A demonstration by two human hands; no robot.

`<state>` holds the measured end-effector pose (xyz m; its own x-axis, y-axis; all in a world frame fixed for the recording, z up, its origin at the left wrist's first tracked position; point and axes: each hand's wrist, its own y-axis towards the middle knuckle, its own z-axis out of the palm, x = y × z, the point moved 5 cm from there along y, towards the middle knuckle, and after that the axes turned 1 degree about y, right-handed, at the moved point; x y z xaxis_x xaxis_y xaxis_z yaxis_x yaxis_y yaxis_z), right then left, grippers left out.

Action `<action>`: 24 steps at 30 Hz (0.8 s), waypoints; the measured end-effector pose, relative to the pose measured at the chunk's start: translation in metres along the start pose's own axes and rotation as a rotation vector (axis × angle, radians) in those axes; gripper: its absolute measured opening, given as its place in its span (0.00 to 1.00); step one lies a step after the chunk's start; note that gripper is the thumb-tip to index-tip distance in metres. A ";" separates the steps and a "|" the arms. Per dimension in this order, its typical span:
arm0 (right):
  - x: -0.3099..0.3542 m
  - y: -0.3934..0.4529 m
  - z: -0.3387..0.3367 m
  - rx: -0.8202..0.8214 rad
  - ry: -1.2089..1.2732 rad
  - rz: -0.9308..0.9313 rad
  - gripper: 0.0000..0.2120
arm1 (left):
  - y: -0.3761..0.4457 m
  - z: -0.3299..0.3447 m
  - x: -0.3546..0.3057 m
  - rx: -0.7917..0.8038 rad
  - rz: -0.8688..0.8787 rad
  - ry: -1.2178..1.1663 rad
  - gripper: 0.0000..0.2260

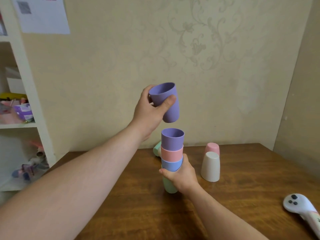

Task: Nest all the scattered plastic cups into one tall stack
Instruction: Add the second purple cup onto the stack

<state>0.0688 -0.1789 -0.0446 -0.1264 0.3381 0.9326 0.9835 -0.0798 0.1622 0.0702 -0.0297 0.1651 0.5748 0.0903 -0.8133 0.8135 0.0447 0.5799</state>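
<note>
My left hand (152,108) grips a purple cup (167,103), mouth up and slightly tilted, in the air just above the stack. The stack of cups (172,153) stands on the wooden table (242,196): green at the bottom, then blue, pink and purple on top. My right hand (181,175) wraps around the lower part of the stack. A cream cup (210,166) stands upside down to the right, with a pink cup (212,148) upside down behind it. A green cup (157,148) lies on its side behind the stack, mostly hidden.
A white controller (303,207) lies near the table's right front edge. A white shelf unit (26,101) holding boxes and toys stands at the left. The wallpapered wall runs close behind the table.
</note>
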 end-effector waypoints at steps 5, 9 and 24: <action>-0.002 0.004 0.001 0.004 -0.001 -0.006 0.38 | -0.015 0.018 0.035 0.130 -0.113 0.076 0.29; -0.005 0.008 0.004 -0.007 0.022 -0.004 0.37 | -0.030 0.013 0.063 0.192 -0.182 0.102 0.25; -0.001 0.010 0.010 -0.023 0.033 -0.006 0.37 | -0.045 0.019 0.085 0.080 -0.204 0.062 0.41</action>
<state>0.0804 -0.1710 -0.0474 -0.1365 0.3077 0.9416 0.9796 -0.0998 0.1746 0.0844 -0.0434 0.0688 0.3935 0.1485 -0.9072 0.9180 -0.0105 0.3965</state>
